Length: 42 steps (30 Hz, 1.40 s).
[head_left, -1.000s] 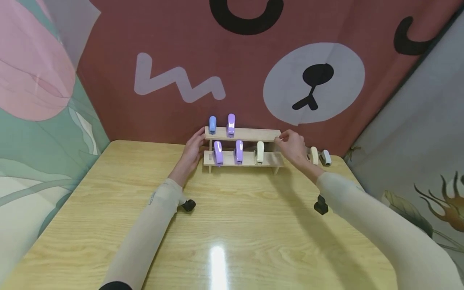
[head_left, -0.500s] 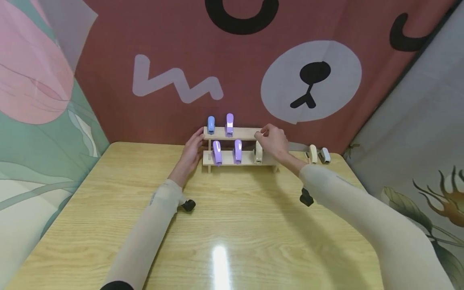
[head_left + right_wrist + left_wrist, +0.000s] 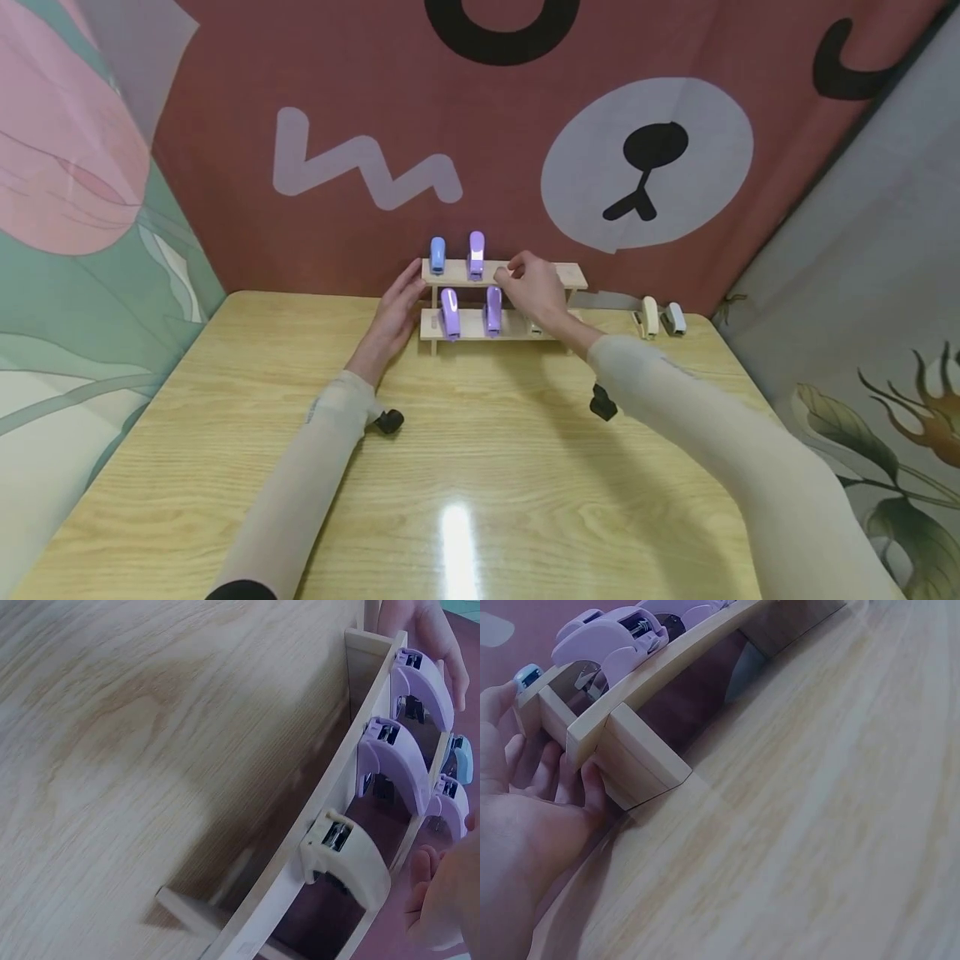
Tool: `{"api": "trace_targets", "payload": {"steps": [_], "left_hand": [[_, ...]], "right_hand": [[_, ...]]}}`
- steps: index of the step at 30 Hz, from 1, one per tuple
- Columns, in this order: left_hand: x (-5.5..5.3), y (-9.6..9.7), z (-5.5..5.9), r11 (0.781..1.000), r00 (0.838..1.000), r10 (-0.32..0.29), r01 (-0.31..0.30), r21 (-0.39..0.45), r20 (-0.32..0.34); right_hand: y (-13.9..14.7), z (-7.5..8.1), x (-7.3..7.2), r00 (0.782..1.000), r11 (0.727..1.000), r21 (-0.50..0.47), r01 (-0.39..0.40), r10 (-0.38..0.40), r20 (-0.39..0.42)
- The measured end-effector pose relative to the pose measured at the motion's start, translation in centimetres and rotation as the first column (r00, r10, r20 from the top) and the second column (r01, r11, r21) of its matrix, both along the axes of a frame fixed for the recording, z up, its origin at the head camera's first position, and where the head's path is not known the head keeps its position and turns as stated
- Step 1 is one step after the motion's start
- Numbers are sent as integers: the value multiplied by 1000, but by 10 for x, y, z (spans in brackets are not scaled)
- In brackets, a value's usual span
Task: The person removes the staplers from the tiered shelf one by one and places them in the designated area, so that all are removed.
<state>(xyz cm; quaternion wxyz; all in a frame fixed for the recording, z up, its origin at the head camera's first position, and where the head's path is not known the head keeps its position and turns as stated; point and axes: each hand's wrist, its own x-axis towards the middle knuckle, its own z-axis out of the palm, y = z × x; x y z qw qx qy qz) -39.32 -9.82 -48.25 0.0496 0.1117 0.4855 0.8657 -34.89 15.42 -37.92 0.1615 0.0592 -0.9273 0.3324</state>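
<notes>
A two-tier wooden rack [image 3: 472,327] stands at the back of the table, holding small staplers. My left hand [image 3: 399,310] touches its left end with extended fingers; the left wrist view shows the fingertips against the shelf ends. Over the upper shelf, my right hand [image 3: 536,287] has loosely curled fingers beside a purple stapler [image 3: 476,256], with nothing visible in them. Further left on that shelf is a blue stapler [image 3: 438,256]. Two purple staplers, a left one [image 3: 450,313] and a middle one [image 3: 492,311], and a cream stapler [image 3: 346,859] stand below. My right hand mostly hides the cream one in the head view.
A second cream stapler [image 3: 649,317] and a white-grey stapler [image 3: 674,319] stand on the table [image 3: 480,433] right of the rack. Behind them hangs a red cloth [image 3: 360,242] with a bear print. Patterned curtains border both sides.
My right hand has moved left along the upper shelf, from its right end toward the purple stapler, covering the cream stapler below. My left hand has stayed at the rack's left end.
</notes>
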Motion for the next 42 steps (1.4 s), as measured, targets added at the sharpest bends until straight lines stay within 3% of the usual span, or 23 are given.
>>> {"api": "trace_targets", "payload": {"steps": [5,18,42], "left_hand": [[0,1,1,1000,1000,4,-4,4,2],[1,1,1,1000,1000,6,-6,3,19],[1,0,-1,1000,1000,3,-3,-15,8]], "right_hand": [[-11,-1,-4,1000,1000,-7,-11,11,-12],[-31,6,-7,999,1000,-25,-6,7,49],[-42,3,-16,998,999,-47,-9,12,58]]}}
